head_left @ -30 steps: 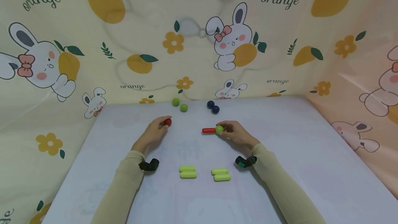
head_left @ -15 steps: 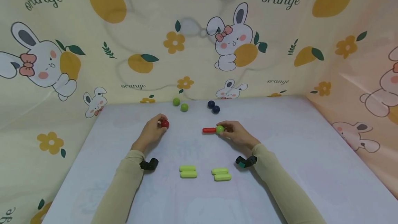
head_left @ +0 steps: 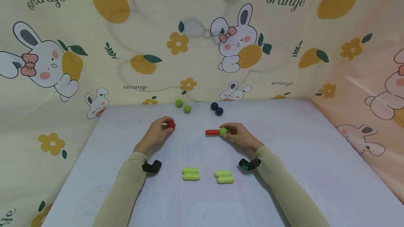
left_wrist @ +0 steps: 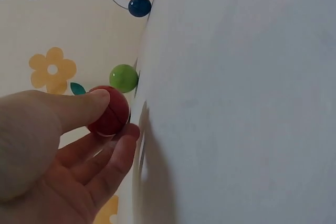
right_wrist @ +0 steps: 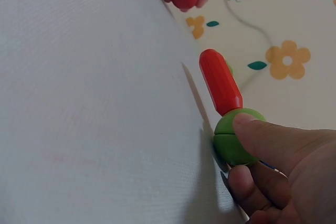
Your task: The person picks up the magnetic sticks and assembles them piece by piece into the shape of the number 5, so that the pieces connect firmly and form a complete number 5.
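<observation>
My left hand (head_left: 156,131) pinches a red ball (left_wrist: 111,114) between thumb and fingers, over the left middle of the table. A dark seam line crosses the ball in the left wrist view. To the right, my right hand (head_left: 241,135) holds a green ball (right_wrist: 233,136) with a groove round it. A red faceted rod (right_wrist: 220,82) sticks out from that green ball, pointing left toward the red ball. A gap separates the rod's free end from my left hand. Part of the green ball hides behind my right thumb.
Two loose green balls (head_left: 187,109) and two dark blue balls (head_left: 219,111) lie along the table's back, near the printed cloth (head_left: 195,62). Closer to me lie a left pair of light green rods (head_left: 190,177) and a right pair of light green rods (head_left: 225,180).
The left hand shifts slightly back and forth, turning the red ball in its fingers, and ends a little further right than half a second ago. The right hand holds still.
</observation>
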Motion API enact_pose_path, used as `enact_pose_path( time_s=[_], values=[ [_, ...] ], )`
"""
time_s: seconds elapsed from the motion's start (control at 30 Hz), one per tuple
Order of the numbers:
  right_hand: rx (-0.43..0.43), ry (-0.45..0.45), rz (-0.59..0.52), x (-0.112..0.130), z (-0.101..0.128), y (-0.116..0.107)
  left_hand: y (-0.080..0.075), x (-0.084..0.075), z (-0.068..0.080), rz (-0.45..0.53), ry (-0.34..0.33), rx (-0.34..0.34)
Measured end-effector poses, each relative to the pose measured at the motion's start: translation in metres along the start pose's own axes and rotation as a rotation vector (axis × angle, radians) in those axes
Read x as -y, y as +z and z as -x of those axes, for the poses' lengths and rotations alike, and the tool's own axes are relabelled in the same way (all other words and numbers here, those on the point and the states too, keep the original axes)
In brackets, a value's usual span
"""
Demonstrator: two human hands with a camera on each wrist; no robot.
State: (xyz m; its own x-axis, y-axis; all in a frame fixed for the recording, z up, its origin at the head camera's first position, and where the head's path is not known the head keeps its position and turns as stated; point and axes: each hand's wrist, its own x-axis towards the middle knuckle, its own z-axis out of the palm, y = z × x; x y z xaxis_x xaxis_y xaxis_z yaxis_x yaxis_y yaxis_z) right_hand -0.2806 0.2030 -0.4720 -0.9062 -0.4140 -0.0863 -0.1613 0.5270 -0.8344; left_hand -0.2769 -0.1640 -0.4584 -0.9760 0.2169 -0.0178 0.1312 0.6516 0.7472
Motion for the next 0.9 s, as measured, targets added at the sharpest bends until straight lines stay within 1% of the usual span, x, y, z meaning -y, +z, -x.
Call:
enact_pose_path(
  time_s=[0.27, 0.37, 0.57, 0.7, 0.9],
  values=[
    [-0.008, 0.008, -0.009, -0.001, 0.0, -0.002, 0.005, -0.007, -0.004, 0.041, -0.01, 0.024],
    [-0.012, 0.006, -0.008, -0.001, 0.0, -0.002, 0.008, -0.01, -0.007, 0.04, -0.019, 0.026],
    [-0.018, -0.001, -0.005, 0.001, 0.001, -0.002, 0.013, -0.015, -0.006, 0.032, -0.023, 0.038],
    [-0.015, -0.001, -0.014, 0.001, 0.0, -0.001, 0.016, -0.019, -0.005, 0.02, -0.009, 0.055],
    [-0.006, -0.003, -0.026, 0.0, 0.001, 0.001, 0.024, -0.025, -0.007, -0.003, 0.022, 0.083]
  ],
)
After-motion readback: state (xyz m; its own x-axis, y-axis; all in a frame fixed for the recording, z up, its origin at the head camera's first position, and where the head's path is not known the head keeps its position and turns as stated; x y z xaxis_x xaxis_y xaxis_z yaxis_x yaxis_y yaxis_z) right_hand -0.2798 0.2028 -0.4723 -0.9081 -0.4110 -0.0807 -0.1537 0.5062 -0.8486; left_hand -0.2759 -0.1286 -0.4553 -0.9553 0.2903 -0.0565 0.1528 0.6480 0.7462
